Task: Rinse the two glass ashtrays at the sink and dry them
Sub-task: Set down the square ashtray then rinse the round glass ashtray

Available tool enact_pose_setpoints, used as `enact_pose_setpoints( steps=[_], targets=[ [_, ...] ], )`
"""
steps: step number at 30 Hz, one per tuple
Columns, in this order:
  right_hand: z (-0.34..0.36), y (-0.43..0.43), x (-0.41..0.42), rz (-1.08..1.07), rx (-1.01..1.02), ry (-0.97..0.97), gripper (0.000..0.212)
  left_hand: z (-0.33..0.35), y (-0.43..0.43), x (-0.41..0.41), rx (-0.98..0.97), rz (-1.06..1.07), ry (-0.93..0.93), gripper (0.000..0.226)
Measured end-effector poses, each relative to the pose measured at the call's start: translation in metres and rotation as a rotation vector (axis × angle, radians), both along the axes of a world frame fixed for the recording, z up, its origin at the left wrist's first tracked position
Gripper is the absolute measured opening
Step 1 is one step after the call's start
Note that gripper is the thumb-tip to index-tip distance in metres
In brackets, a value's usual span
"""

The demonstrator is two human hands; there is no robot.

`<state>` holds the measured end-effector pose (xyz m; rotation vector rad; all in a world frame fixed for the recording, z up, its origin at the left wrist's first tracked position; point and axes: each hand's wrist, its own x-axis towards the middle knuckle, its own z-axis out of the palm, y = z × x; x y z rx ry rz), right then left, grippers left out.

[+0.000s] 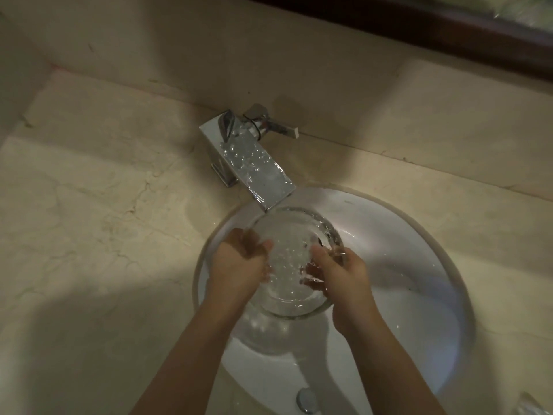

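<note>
A round clear glass ashtray (294,232) is held over the white sink basin (404,265), right under the chrome waterfall tap (257,169). Water runs down the tap's spout and splashes inside the ashtray. My left hand (239,265) grips the ashtray's left rim, thumb inside. My right hand (344,280) grips the right rim, its fingers curled into the bowl through the water. A second glass piece (263,333) shows just below the held ashtray, low in the basin; its shape is unclear.
Beige marble counter (89,220) surrounds the basin, with a marble backsplash behind the tap. The tap's lever (278,127) points right. A chrome overflow cap (306,401) sits at the basin's near side. A clear object (535,407) peeks in at the bottom right corner.
</note>
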<state>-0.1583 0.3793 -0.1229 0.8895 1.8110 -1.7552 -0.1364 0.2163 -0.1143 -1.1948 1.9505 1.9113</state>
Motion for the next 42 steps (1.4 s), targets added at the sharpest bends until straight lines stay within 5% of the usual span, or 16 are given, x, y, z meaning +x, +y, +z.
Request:
enact_pose_setpoints(
  steps=[5,10,14,24,26,33,39,42],
  targets=[
    [0.003,0.008,-0.006,0.105,-0.069,-0.001,0.037,0.003,-0.006,-0.001,0.125,-0.041,-0.011,0.036],
    [0.009,0.007,-0.011,-0.044,-0.244,-0.114,0.034,-0.003,0.0,-0.006,0.05,0.032,-0.022,0.023],
    [0.016,0.014,-0.017,0.032,-0.36,-0.152,0.035,-0.005,0.001,-0.009,0.107,0.044,-0.011,0.014],
    [0.023,0.021,-0.022,0.016,-0.233,-0.127,0.034,0.01,0.006,0.002,0.0,-0.211,-0.025,0.053],
    [0.028,0.029,-0.016,-0.033,-0.167,-0.067,0.034,0.018,0.004,0.009,-0.028,-0.346,0.005,0.06],
    [0.053,0.06,-0.003,-0.076,0.205,0.221,0.029,0.098,-0.015,0.029,-0.452,-0.538,0.192,0.028],
    [0.09,0.058,0.002,0.241,0.827,0.352,0.043,0.18,0.0,-0.005,-1.068,-0.657,0.639,0.029],
    [0.091,0.055,0.012,0.481,1.08,0.452,0.045,0.185,0.006,-0.048,-1.33,-0.956,0.545,0.037]
  ],
)
